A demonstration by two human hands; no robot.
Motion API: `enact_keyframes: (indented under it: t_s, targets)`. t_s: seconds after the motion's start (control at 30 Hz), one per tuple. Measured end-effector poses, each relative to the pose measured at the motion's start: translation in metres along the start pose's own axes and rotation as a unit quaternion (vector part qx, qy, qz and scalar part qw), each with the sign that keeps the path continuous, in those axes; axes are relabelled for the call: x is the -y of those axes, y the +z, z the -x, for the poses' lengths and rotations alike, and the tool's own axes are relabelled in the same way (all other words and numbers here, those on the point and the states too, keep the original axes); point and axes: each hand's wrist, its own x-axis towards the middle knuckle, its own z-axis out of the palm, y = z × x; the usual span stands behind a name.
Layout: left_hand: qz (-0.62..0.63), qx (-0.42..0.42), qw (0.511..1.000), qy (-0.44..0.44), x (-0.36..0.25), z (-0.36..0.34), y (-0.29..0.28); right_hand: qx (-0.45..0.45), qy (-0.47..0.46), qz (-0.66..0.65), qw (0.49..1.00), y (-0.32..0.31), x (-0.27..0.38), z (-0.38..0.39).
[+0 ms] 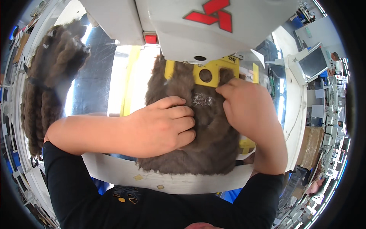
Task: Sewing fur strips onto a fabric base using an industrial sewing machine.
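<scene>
A brown fur piece (pixel 198 156) lies on the machine bed in front of me, with loose whitish threads (pixel 202 100) near its middle. Across its far part sits a yellow plate (pixel 213 78) with a round hole and cutouts, under the white machine head (pixel 213 38). My left hand (pixel 164 124) rests on the fur with its fingers curled into the pile. At the plate's near right corner, my right hand (pixel 246 101) is closed, index finger and thumb together. Whatever it pinches there is hidden.
A bundle of brown fur strips (pixel 47 80) hangs or lies at the left. On the right stand a monitor (pixel 312 63) and a cardboard box (pixel 310 147). The white table edge (pixel 183 181) runs close to my body.
</scene>
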Motion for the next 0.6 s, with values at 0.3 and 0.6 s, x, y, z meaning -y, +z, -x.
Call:
enact_keyframes:
  t_s: [0.3,0.6]
  targets:
    - [-0.008,-0.021,0.997,0.068,0.004,0.001,0.012,-0.143,0.223,-0.233,0.936,0.017,-0.019,0.029]
    - [0.09,-0.054,0.969,0.224,-0.027,0.002,0.018,-0.137,0.283,-0.772,0.553,0.06,0.015,0.105]
